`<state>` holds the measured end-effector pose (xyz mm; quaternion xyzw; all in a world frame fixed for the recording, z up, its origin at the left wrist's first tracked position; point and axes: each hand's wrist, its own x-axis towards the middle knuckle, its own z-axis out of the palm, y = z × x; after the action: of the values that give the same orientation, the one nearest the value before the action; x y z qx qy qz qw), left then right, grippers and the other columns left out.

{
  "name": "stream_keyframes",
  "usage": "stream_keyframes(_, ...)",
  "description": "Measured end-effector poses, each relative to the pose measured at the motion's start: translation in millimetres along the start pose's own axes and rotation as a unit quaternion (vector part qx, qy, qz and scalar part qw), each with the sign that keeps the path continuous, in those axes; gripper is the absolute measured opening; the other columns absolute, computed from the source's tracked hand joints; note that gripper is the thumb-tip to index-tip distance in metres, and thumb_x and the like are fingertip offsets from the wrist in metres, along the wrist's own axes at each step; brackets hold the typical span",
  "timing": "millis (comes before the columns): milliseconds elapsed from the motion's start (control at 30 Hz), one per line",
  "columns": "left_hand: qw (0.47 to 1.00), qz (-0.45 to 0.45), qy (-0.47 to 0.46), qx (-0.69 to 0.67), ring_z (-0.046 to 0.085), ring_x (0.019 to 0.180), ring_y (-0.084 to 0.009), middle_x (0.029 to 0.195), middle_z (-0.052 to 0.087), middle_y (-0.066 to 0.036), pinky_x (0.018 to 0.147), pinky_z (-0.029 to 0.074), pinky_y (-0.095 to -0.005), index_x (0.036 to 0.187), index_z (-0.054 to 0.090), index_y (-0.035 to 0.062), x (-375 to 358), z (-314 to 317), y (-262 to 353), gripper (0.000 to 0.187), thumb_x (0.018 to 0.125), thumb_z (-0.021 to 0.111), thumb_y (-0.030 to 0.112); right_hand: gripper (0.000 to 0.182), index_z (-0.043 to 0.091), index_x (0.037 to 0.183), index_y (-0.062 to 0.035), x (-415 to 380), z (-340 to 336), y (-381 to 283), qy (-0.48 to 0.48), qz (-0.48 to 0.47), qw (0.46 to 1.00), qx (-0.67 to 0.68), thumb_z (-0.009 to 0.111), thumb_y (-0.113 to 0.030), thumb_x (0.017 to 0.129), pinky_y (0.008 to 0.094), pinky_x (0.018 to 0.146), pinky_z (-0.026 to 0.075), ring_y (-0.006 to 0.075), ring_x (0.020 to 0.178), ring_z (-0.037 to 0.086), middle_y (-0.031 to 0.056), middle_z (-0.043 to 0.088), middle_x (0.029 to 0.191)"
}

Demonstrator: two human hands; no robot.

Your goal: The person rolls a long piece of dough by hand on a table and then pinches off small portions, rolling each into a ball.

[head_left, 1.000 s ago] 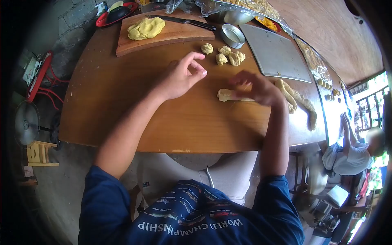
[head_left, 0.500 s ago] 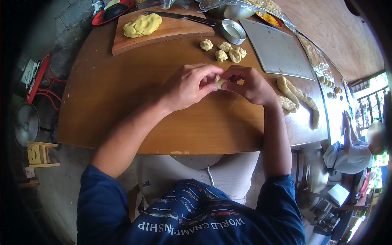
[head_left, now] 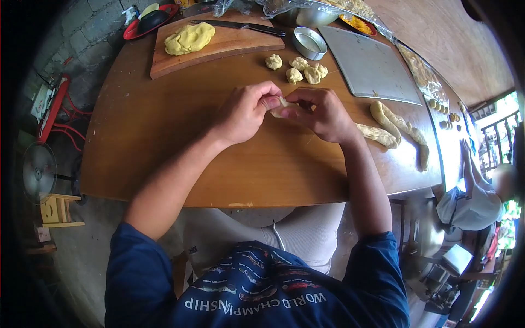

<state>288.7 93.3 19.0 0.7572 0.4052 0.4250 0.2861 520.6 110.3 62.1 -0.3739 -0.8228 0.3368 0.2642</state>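
Between my two hands, over the middle of the wooden table [head_left: 147, 136], is a small pale dough piece [head_left: 280, 109]. My left hand [head_left: 244, 111] pinches its left side between thumb and fingers. On its right side the thumb and curled fingers of my right hand [head_left: 321, 112] grip it. Several small dough lumps [head_left: 313, 74] lie just beyond my hands, and one lump [head_left: 274, 62] sits a little apart from them. Long dough ropes [head_left: 389, 123] rest to the right of my right hand.
A cutting board [head_left: 229, 46] at the back left bears yellow dough [head_left: 190, 38] and a knife [head_left: 240, 25]. A round tin [head_left: 310, 43] stands beside a flat metal tray [head_left: 374, 65]. Another person [head_left: 473, 205] is at the far right, near small dough pieces [head_left: 438, 106].
Both hands have shifted slightly left with the dough piece. The left fingers have closed in on it, and more of the dough shows between the hands.
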Motion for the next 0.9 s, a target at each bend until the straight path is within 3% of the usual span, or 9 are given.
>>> stream_keyframes(67, 0.985, -0.109, -0.039, -0.132, 0.061, 0.073, -0.0121, 0.095, 0.072, -0.004, 0.067, 0.052, -0.0295, 0.115, 0.069, 0.0023, 2, -5, 0, 0.014, 0.105, 0.071, 0.012, 0.024, 0.077, 0.107, -0.0015, 1, -1, 1, 0.004, -0.026, 0.999, -0.019, 0.083, -0.023, 0.098, 0.0345, 0.068, 0.052, 0.0150, 0.071, 0.060, 0.0095, 0.074, 0.087)
stream_keyframes(200, 0.971, -0.079, 0.014, -0.224, 0.059, 0.070, -0.0101, 0.096, 0.072, -0.001, 0.065, 0.052, -0.0268, 0.122, 0.070, 0.0042, 1, -3, 12, 0.025, 0.103, 0.077, 0.018, 0.021, 0.077, 0.106, 0.0009, 2, 0, 5, 0.054, -0.015, 0.998, -0.023, 0.078, -0.020, 0.100, 0.0344, 0.068, 0.052, 0.0147, 0.071, 0.060, 0.0126, 0.071, 0.083)
stream_keyframes(267, 0.997, 0.063, 0.027, -0.018, 0.058, 0.069, -0.0118, 0.097, 0.071, -0.002, 0.063, 0.051, -0.0283, 0.129, 0.071, 0.0051, 0, -5, 22, 0.036, 0.098, 0.082, 0.020, 0.021, 0.076, 0.107, 0.0012, 4, 1, 8, 0.079, 0.003, 0.996, -0.036, 0.078, -0.019, 0.101, 0.0346, 0.068, 0.052, 0.0143, 0.072, 0.062, 0.0131, 0.071, 0.082)
stream_keyframes(333, 0.997, 0.073, 0.027, 0.016, 0.060, 0.072, -0.0123, 0.098, 0.070, -0.004, 0.063, 0.051, -0.0297, 0.133, 0.071, 0.0047, -1, -3, 19, 0.045, 0.094, 0.086, 0.020, 0.024, 0.077, 0.108, 0.0013, 4, 5, 15, 0.052, 0.011, 0.999, 0.002, 0.077, -0.022, 0.103, 0.0344, 0.067, 0.051, 0.0130, 0.072, 0.060, 0.0108, 0.070, 0.081)
stream_keyframes(433, 0.995, 0.075, 0.043, 0.056, 0.065, 0.075, -0.0201, 0.098, 0.071, -0.009, 0.066, 0.053, -0.0350, 0.126, 0.072, 0.0022, -1, -3, 11, 0.035, 0.096, 0.083, 0.014, 0.028, 0.077, 0.109, 0.0011, 6, 13, 20, 0.049, 0.007, 0.995, 0.083, 0.077, -0.027, 0.105, 0.0338, 0.067, 0.051, 0.0120, 0.073, 0.059, 0.0092, 0.071, 0.084)
stream_keyframes(633, 0.978, 0.122, 0.057, 0.161, 0.071, 0.085, -0.0383, 0.098, 0.072, -0.017, 0.076, 0.056, -0.0451, 0.110, 0.068, -0.0026, -3, -7, 6, 0.011, 0.101, 0.070, 0.002, 0.032, 0.076, 0.114, 0.0004, 8, 13, 12, 0.001, 0.044, 0.998, 0.047, 0.079, -0.029, 0.103, 0.0335, 0.075, 0.054, 0.0141, 0.079, 0.063, 0.0114, 0.074, 0.091)
stream_keyframes(767, 0.992, 0.065, 0.066, 0.089, 0.071, 0.082, -0.0350, 0.092, 0.072, -0.017, 0.074, 0.056, -0.0436, 0.106, 0.067, -0.0042, -2, -3, 7, 0.010, 0.105, 0.065, 0.006, 0.033, 0.074, 0.120, -0.0030, 4, 12, -17, 0.030, 0.019, 0.998, -0.042, 0.081, -0.029, 0.101, 0.0358, 0.076, 0.055, 0.0184, 0.078, 0.064, 0.0105, 0.073, 0.091)
stream_keyframes(833, 0.993, 0.060, 0.070, 0.075, 0.072, 0.080, -0.0311, 0.089, 0.072, -0.015, 0.073, 0.056, -0.0421, 0.105, 0.066, -0.0045, -1, -1, 0, 0.013, 0.107, 0.064, 0.008, 0.032, 0.072, 0.123, -0.0067, 4, 16, -14, 0.080, -0.047, 0.995, -0.021, 0.082, -0.025, 0.099, 0.0397, 0.076, 0.057, 0.0271, 0.081, 0.070, 0.0119, 0.074, 0.093)
stream_keyframes(900, 0.996, -0.084, 0.009, 0.003, 0.070, 0.069, -0.0294, 0.088, 0.077, -0.012, 0.068, 0.056, -0.0415, 0.105, 0.073, 0.0011, 2, -6, -9, 0.018, 0.106, 0.067, 0.018, 0.029, 0.073, 0.122, -0.0074, 6, 20, -5, 0.094, -0.094, 0.988, -0.076, 0.080, -0.023, 0.099, 0.0412, 0.076, 0.057, 0.0310, 0.084, 0.072, 0.0136, 0.075, 0.095)
